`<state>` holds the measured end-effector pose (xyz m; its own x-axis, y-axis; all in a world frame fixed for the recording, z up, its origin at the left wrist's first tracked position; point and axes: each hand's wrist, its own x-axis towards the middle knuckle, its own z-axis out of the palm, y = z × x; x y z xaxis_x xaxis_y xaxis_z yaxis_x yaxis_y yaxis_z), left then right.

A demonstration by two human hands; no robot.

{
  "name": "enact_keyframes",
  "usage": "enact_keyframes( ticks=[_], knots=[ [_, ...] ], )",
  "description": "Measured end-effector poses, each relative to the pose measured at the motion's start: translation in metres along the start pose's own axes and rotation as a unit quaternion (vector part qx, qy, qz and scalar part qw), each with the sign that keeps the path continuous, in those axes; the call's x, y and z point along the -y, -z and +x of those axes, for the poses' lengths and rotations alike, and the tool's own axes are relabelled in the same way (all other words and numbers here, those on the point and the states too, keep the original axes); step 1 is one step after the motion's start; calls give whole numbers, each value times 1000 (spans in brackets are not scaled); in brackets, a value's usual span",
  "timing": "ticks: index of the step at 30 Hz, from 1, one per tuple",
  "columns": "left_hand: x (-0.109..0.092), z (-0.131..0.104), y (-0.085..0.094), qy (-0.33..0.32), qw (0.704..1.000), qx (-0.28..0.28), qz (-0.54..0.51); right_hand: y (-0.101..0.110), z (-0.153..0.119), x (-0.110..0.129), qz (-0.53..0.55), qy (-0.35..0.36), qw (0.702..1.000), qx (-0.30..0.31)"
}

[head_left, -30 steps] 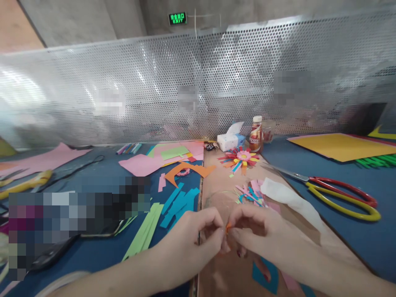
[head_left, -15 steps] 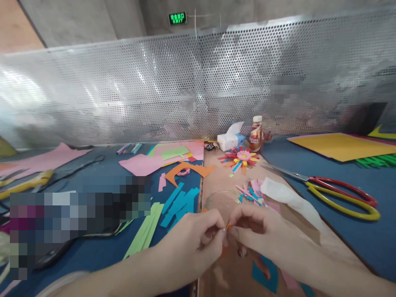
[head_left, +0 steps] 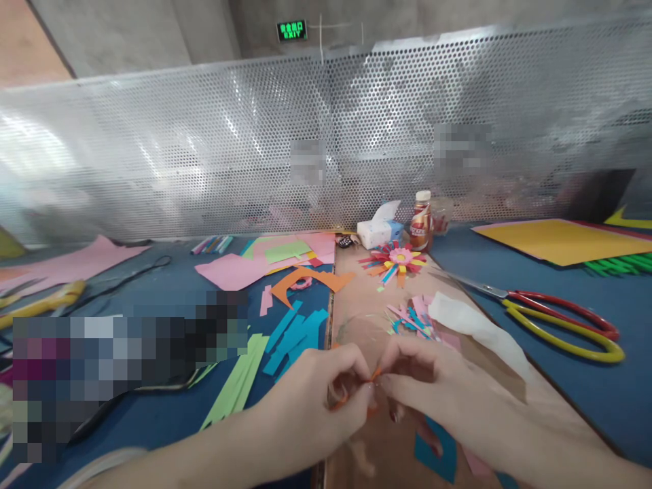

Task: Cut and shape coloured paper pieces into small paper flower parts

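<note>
Near the bottom centre, my left hand [head_left: 326, 394] and my right hand [head_left: 428, 380] meet fingertip to fingertip over the brown board [head_left: 387, 448]. Both pinch a small orange paper piece [head_left: 375, 373], mostly hidden by the fingers. Beyond them lie thin pink and blue paper strips [head_left: 415, 319] and a multicoloured paper flower [head_left: 401, 257]. Blue strips [head_left: 298, 333] and light green strips [head_left: 239, 380] lie left of my left hand. Under my right hand is a blue paper piece [head_left: 437, 455].
Red and yellow scissors [head_left: 565, 326] lie at the right, near white tissue [head_left: 473, 329]. A tissue box [head_left: 379, 233] and a bottle [head_left: 421, 221] stand at the back. Orange paper [head_left: 550, 241] lies far right, pink paper [head_left: 231, 270] left of centre.
The fingers of both hands have shifted slightly around the orange paper, and a little more of it shows between them. Other things lie as before.
</note>
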<state>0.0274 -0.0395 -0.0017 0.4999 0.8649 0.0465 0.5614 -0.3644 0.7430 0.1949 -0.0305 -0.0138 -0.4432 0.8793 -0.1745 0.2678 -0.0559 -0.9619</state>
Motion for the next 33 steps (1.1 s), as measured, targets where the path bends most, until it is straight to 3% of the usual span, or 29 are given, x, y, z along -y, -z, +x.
enact_keyframes(
  ticks=[7,14,20,33],
  knots=[
    [-3,2,3,51,991,29,-121,1,1,-3,-21,-10,1000,2],
    [-2,3,2,55,986,27,-155,-1,2,1,-25,-18,999,-5],
    [4,5,1,83,943,63,-315,0,4,1,-19,-28,999,-1],
    [10,6,2,111,884,75,-448,0,1,2,-45,7,999,2]
  ],
)
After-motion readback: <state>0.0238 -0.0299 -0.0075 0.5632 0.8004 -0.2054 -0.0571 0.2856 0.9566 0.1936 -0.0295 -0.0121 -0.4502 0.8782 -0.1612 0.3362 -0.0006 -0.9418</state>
